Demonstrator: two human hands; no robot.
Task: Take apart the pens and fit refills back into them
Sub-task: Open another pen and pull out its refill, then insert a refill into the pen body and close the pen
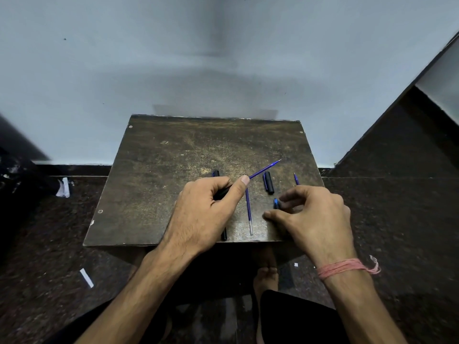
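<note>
On a worn dark wooden table lie pen parts. My left hand grips a black pen barrel with a blue refill sticking out up and to the right. A second blue refill lies loose between my hands, its metal end toward me. My right hand pinches a small black and blue pen piece on the table. A black cap lies just beyond it. Another black cap and a black part peek out beside my left hand. A blue tip shows above my right hand.
The table stands against a pale wall on a dark speckled floor. A dark slanted panel rises at the right. Paper scraps lie on the floor to the left. My bare foot is under the table's near edge.
</note>
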